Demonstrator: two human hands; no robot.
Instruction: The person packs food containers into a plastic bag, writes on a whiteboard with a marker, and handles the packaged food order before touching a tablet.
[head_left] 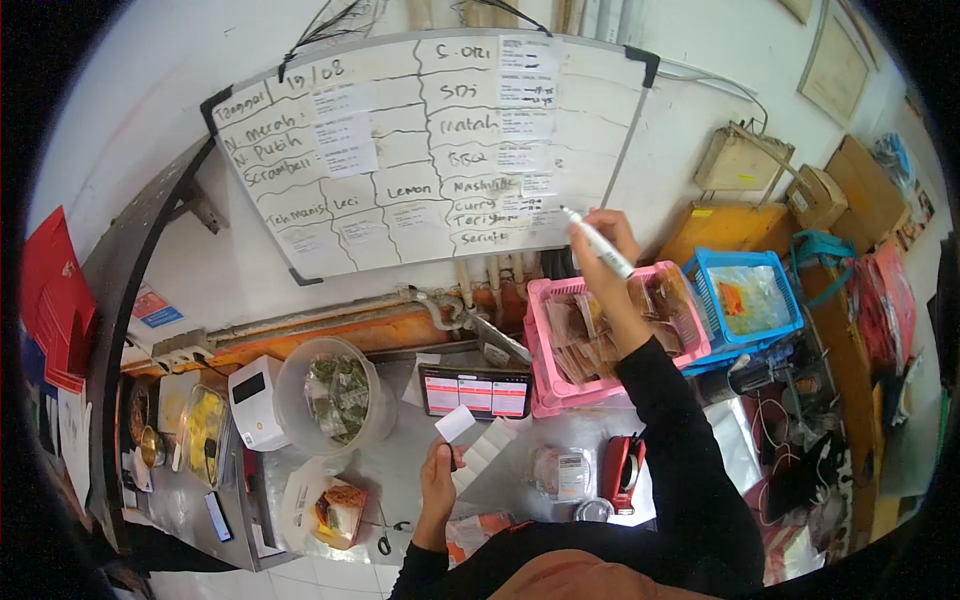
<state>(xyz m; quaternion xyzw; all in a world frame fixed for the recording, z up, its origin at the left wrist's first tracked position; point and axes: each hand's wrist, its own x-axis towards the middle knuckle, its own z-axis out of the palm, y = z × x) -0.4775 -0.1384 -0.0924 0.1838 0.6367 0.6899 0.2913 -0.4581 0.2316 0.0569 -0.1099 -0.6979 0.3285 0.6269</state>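
My right hand point(603, 250) is raised in front of the lower right of the whiteboard point(405, 225), its fingers closed round a white marker point(603, 246) with a dark tip. The tip points up and left, near the rows of handwriting and stuck labels. Whether it touches the board I cannot tell. Lower down, above the metal counter, my left hand point(437, 487) holds a white paper label point(455, 423). A strip of white labels point(486, 455) hangs beside it, and something dark shows at the fingers.
A pink basket point(540, 375) of packets and a blue basket point(790, 320) stand right. A tablet point(476, 392), a tub of green packets point(375, 425), a white printer point(258, 402) and a red tape dispenser point(624, 474) are on the counter. Scissors point(385, 541) lie by a food box point(300, 500).
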